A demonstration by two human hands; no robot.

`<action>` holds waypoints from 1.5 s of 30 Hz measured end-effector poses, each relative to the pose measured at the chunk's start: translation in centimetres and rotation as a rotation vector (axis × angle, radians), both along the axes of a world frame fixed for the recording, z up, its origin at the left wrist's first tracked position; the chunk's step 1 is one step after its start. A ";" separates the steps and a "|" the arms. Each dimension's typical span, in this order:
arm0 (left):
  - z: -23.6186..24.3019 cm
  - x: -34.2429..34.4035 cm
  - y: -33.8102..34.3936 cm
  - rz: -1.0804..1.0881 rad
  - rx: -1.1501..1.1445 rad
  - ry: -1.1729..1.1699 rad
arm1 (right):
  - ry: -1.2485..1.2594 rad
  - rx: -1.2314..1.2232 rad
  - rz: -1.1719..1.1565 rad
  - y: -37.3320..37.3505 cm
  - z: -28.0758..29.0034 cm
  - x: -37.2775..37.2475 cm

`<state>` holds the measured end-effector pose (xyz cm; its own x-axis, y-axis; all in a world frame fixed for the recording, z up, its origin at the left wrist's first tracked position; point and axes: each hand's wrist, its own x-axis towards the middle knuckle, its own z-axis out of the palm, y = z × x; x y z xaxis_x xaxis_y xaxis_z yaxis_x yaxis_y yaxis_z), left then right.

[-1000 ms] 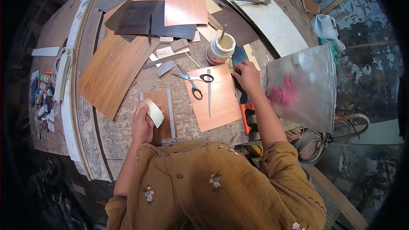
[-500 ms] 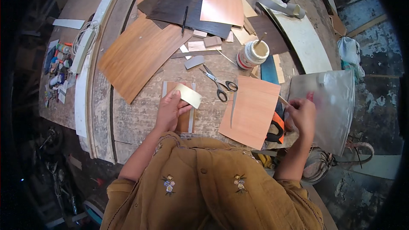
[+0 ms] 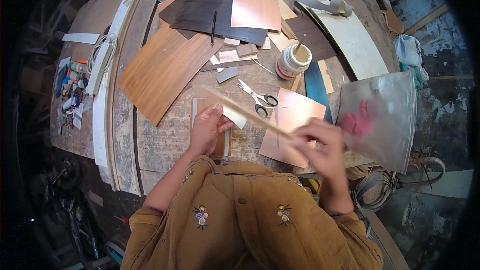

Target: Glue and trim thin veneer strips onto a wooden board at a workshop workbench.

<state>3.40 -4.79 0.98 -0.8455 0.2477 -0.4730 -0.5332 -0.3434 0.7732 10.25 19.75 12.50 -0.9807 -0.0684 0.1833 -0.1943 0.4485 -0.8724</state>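
Note:
My left hand pinches a small cream-coloured piece between thumb and fingers. Below that hand lies a brown wood-grain piece with pale grey side strips. My right hand, smeared by motion, grips one end of a long thin wooden stick. The stick slants up to the left, its far end passing over the cream-coloured piece; whether they touch I cannot tell. Under the stick is a pinkish veneer sheet, partly covered by my right hand. Scissors lie partly spread just beyond the stick.
An uncapped white jar with a stick in it stands beyond the scissors. A saw blade lies right of it. A clear plastic bag hangs over the right edge. Brown panels and dark sheets cover the far side.
My right hand has swung left from beside the plastic bag, bringing the stick across to the cream-coloured piece. My left hand keeps its hold, the cream-coloured piece slightly turned.

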 end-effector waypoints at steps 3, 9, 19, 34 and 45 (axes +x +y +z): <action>1.0 0.3 1.2 0.026 0.009 -0.034 | -0.250 -0.215 0.010 -3.8 -4.4 -0.9; 1.6 0.6 -0.1 0.057 0.187 -0.080 | -0.346 -0.341 -0.052 -4.7 -8.8 -1.8; 1.8 0.5 0.4 0.028 0.171 -0.044 | -0.470 -0.310 -0.008 -4.2 -9.7 -1.8; 2.6 0.3 1.6 0.038 0.044 -0.053 | -0.055 -0.054 -0.024 -6.0 -8.9 -2.9; 2.1 0.3 1.9 0.048 0.091 -0.024 | 0.058 0.117 -0.078 -6.2 -9.3 -2.7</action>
